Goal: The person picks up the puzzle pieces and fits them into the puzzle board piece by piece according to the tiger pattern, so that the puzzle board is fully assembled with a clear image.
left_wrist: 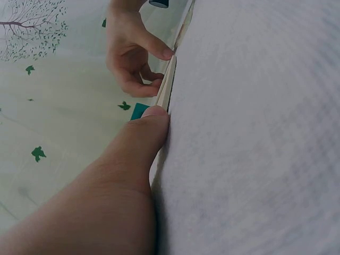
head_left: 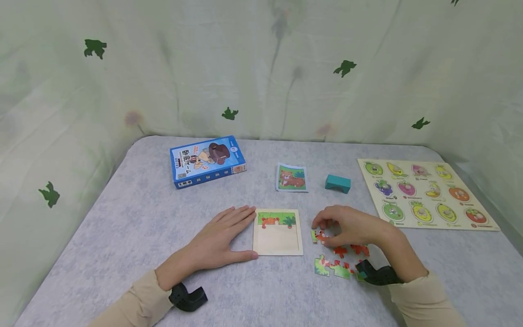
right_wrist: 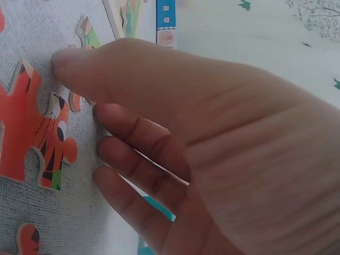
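My left hand (head_left: 218,238) lies flat with straight fingers, its fingertips and thumb at the left edge of a square wooden puzzle tray (head_left: 274,244). A top row of green and orange puzzle pieces (head_left: 269,221) fills the tray's upper part; bare wood shows below. To the tray's right, my right hand (head_left: 354,225) bends over a green-edged puzzle piece (head_left: 314,236), thumb and fingertips at its sides; the thumb covers part of it in the right wrist view. Loose orange and green puzzle pieces (head_left: 342,271) lie beneath and in front of that hand.
Behind the tray lies a picture card (head_left: 292,178) of a tiger, with a teal block (head_left: 337,183) to its right. A blue game box (head_left: 208,161) sits at back left, a fruit puzzle board (head_left: 425,193) at far right. A pale curtain (head_left: 261,68) hangs behind.
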Demonstrator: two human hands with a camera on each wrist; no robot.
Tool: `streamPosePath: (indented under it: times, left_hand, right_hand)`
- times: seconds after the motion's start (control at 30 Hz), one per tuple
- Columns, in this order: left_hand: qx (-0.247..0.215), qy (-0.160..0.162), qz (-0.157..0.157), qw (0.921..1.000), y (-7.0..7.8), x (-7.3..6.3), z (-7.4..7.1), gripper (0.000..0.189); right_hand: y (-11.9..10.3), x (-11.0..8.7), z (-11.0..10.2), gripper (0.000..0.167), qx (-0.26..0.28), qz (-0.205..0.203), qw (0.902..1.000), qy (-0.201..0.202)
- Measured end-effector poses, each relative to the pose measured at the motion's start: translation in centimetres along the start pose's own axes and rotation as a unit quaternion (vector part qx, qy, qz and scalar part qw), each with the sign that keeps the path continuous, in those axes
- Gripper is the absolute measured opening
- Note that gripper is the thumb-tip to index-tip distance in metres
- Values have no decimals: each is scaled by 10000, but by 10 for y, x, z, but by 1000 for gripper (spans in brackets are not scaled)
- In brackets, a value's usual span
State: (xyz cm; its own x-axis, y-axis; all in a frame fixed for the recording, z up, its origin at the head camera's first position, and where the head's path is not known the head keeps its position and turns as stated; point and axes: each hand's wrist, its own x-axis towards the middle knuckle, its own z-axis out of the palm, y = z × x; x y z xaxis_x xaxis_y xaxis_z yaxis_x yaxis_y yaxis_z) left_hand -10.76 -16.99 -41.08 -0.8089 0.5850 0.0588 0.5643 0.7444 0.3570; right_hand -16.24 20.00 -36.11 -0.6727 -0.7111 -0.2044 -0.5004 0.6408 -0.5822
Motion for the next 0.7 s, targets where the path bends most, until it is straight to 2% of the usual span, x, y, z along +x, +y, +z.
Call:
streamPosePath:
  times: [0.7]
  left_hand:
    - [-12, 33, 13, 10000, 0, 0, 0, 100]
  right_hand:
    - [-2, 4, 3, 23, -283, 88, 9995, 120]
